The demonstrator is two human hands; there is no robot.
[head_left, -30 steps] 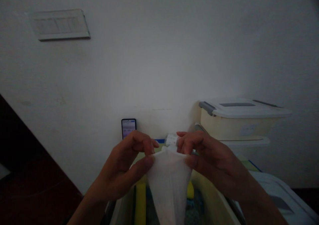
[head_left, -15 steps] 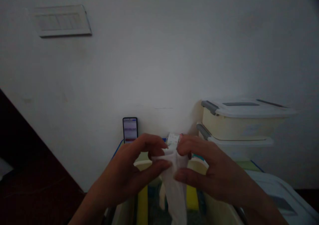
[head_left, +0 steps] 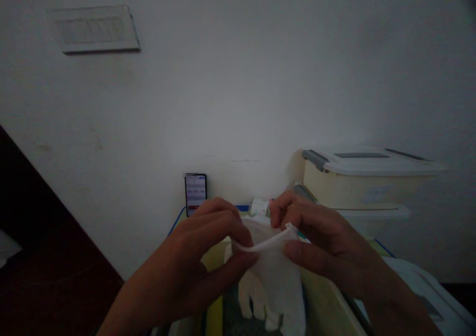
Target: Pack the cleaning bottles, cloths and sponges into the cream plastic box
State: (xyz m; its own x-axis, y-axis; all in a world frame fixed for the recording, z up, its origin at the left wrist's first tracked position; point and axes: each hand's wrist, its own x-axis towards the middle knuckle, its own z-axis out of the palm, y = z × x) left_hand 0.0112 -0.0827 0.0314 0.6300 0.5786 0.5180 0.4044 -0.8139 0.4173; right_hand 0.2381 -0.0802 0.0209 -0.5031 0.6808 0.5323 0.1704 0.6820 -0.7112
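Observation:
A white cloth glove [head_left: 277,271] hangs cuff up between my hands, with its finger tips pointing down over an open cream bin. My left hand [head_left: 204,252] pinches the left part of the cuff's near edge between thumb and fingers. On the other side, my right hand [head_left: 327,237] grips the cuff's right part, fingers curled and thumb below the edge. The cuff's mouth gapes between them. Under the glove, the cream bin [head_left: 327,304] holds something dark and a yellow piece [head_left: 217,311]. The glove and my hands hide much of its inside.
A phone [head_left: 196,192] stands upright against the wall. Behind my hands lies a small clear packet [head_left: 259,206]. Lidded boxes [head_left: 364,187] are stacked at right, with a white lid [head_left: 412,281] in front. A switch panel [head_left: 98,30] is on the wall.
My hands have moved apart, mainly the right one rightward, spreading the cuff wider. The glove, narrow and bunched before, now hangs broader with its fingers showing.

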